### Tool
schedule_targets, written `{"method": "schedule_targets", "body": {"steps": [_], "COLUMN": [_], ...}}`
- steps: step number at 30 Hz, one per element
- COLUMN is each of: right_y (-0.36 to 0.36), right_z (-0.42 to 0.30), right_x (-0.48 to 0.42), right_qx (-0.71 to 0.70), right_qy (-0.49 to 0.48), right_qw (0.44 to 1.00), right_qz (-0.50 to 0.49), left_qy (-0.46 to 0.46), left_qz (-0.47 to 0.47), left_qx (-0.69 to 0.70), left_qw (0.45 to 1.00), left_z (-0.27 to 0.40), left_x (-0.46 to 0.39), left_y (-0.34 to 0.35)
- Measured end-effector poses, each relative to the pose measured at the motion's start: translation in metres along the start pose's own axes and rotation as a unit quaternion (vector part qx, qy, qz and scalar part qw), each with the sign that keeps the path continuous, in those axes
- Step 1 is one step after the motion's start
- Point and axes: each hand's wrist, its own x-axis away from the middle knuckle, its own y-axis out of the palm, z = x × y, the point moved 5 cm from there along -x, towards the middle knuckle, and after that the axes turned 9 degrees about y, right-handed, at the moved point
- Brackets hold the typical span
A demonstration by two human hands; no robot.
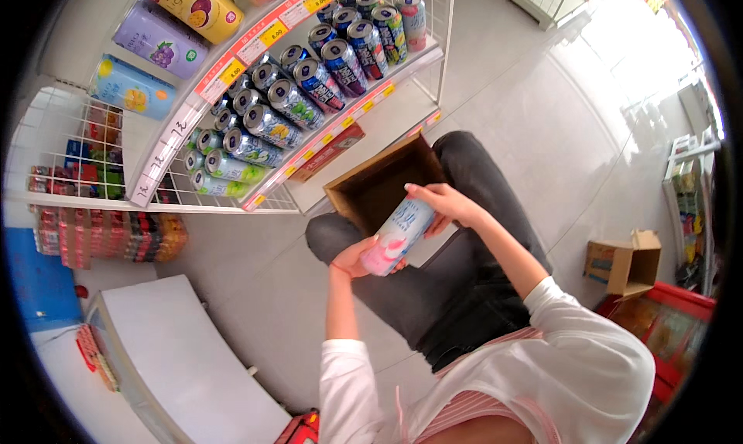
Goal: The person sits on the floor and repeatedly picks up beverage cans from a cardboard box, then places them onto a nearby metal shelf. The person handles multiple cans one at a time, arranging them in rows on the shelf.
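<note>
Between my two hands is a tilted drink can point(399, 235), pale blue above and pink below, with a fruit picture on its side. My left hand point(355, 259) grips its lower pink end. At the upper end, my right hand point(446, 205) has its fingers on the can. Beneath and beyond the can, an open cardboard box point(395, 180) rests between my bent knees; its inside is dark and I cannot tell what it holds. In front, a wire shelf tier carries rows of drink cans point(313, 90). A similar pale blue and pink can point(413, 23) stands at its right end.
Larger cans point(194, 8) stand on the tier above, behind a strip of price tags point(261, 37). A flat red carton point(328, 152) lies on the low shelf. At left is a white chest-like cabinet point(174, 351). Another open carton point(624, 264) sits at right near a red-framed case point(656, 328).
</note>
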Motion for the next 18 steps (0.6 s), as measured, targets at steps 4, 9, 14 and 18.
{"method": "schedule_targets", "body": {"steps": [4,9,14,18], "right_y": [-0.003,-0.010,-0.069,-0.119], "right_z": [0.009,0.038,0.011,-0.066], "right_x": [0.008,0.000,0.007,0.010], "right_qx": [0.017,-0.168,-0.381,-0.386], "right_qy": [0.001,-0.068,-0.134,-0.311], "right_qw": [1.000,0.983,0.915,0.864], "right_qz": [-0.021,-0.037,-0.008,-0.089], "left_qy": [-0.028,0.158,0.219,0.153], "left_qz": [-0.022,-0.035,0.002,0.005], "left_qx": [-0.018,0.079,0.118,0.129], "left_qw": [0.999,0.984,0.969,0.980], "left_z": [0.002,0.010,0.048,0.039], "left_x": [-0.004,0.007,0.001,-0.005], "left_y": [0.002,0.004,0.022,0.008]}}
